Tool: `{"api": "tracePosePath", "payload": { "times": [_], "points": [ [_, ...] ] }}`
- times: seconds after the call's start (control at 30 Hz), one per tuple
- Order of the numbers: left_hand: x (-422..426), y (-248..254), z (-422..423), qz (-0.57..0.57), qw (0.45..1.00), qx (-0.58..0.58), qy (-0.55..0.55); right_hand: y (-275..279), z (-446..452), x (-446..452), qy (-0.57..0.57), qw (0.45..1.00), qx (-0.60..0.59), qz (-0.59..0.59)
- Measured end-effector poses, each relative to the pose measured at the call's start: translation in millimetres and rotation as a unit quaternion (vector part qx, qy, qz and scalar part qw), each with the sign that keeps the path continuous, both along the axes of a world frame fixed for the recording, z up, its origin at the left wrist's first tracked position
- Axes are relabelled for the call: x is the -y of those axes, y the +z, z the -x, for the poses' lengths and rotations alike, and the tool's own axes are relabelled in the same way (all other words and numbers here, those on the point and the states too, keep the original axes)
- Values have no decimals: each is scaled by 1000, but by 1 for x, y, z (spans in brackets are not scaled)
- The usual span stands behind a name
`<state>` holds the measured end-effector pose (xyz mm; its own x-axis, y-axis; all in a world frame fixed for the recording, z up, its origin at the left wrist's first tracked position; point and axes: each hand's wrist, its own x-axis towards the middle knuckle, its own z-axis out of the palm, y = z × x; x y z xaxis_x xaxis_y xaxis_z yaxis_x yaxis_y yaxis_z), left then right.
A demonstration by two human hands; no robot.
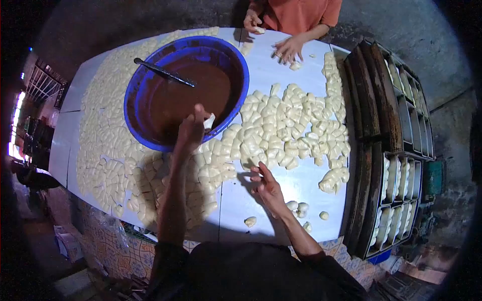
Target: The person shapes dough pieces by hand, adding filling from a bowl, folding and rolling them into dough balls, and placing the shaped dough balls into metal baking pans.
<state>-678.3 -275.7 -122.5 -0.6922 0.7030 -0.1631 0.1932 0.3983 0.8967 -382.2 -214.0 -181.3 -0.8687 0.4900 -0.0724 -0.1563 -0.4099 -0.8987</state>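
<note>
A blue basin (242, 75) with brown filling (201, 83) stands on the white table (296, 180), a dark-handled utensil (163, 71) lying across it. Over the basin's near edge, my left hand (192, 129) is closed on a pale dough piece (209, 121) at its fingertips. My right hand (267, 188) hovers above the table, right of the basin, fingers apart and nothing in them. Many flattened dough pieces (271, 120) cover the table around the basin. A few rounded dough balls (298, 208) lie beside my right wrist.
Across the table a person in an orange top (296, 15) has both hands over the surface, one (289, 48) near a dough piece. Along the right edge stand stacked trays (401, 180) holding pale dough rows. Dough pieces also fill the left side.
</note>
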Motion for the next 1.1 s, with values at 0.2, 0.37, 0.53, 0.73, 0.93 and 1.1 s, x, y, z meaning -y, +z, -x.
{"api": "tracePosePath", "payload": {
  "times": [0.2, 0.37, 0.53, 0.73, 0.93, 1.1],
  "points": [
    [43, 25, -148, -308, 798, 516, 50, 16, 11, 8, -13, 965, 47, 257],
    [65, 10, -216, -219, 903, 357, 93, 46, -11, 33, -133, 930, 126, -318],
    [75, 0, -242, -141, 982, 124, 22, 53, -57, 30, -127, 885, 61, -444],
    [74, -6, -273, -192, 961, 163, -113, 68, -105, 42, -156, 913, 65, -370],
    [77, -29, -315, -21, 970, 161, -180, 39, -156, 63, -202, 942, 168, -208],
    [74, -18, -339, -166, 908, 254, -288, 33, -205, 40, 90, 968, 176, 156]
  ]
}}
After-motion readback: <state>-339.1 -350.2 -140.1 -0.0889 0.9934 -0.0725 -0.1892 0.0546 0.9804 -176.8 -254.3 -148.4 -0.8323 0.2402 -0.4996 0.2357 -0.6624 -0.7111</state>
